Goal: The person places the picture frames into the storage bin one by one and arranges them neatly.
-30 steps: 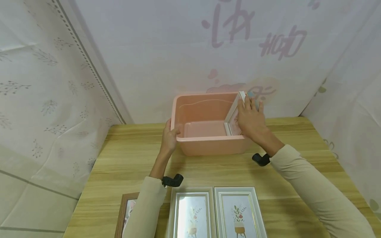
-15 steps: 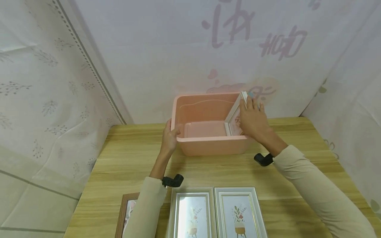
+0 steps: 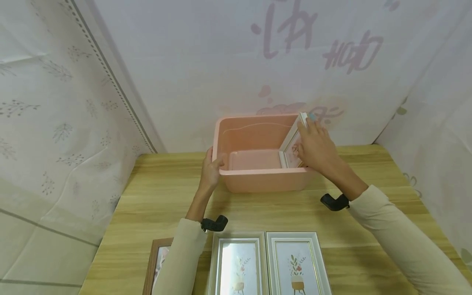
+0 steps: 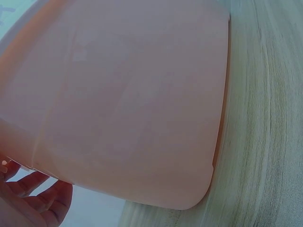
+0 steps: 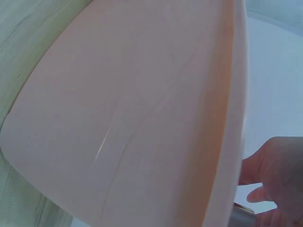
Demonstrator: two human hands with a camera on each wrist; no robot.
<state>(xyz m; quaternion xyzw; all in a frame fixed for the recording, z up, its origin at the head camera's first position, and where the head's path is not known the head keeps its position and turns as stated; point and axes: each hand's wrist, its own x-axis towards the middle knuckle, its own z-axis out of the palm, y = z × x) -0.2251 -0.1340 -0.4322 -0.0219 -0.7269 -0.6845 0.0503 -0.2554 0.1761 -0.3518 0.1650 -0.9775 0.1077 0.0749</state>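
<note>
A pink plastic basin [image 3: 262,180] stands at the back of the wooden table. My left hand [image 3: 210,174] grips its left rim, the thumb over the edge and the fingers outside; in the left wrist view the curled fingers [image 4: 52,201] show past the basin wall. A white picture frame [image 3: 291,141] leans upright inside, against the basin's right end. My right hand [image 3: 318,149] holds its upper edge with bent fingers, beside the right rim. In the right wrist view a corner of the frame [image 5: 242,215] shows beyond the rim, close to the fingers.
Near the front of the table, a champagne-coloured picture frame [image 3: 217,266] and a silver-white picture frame [image 3: 322,270] lie side by side. A brown picture frame [image 3: 151,266] lies partly under the left sleeve. A printed cloth wall [image 3: 184,102] stands right behind the basin.
My right hand has shifted slightly to the right and its fingers have bent more. The frame's upper edge has tipped a little to the right. My left hand stays on the basin rim.
</note>
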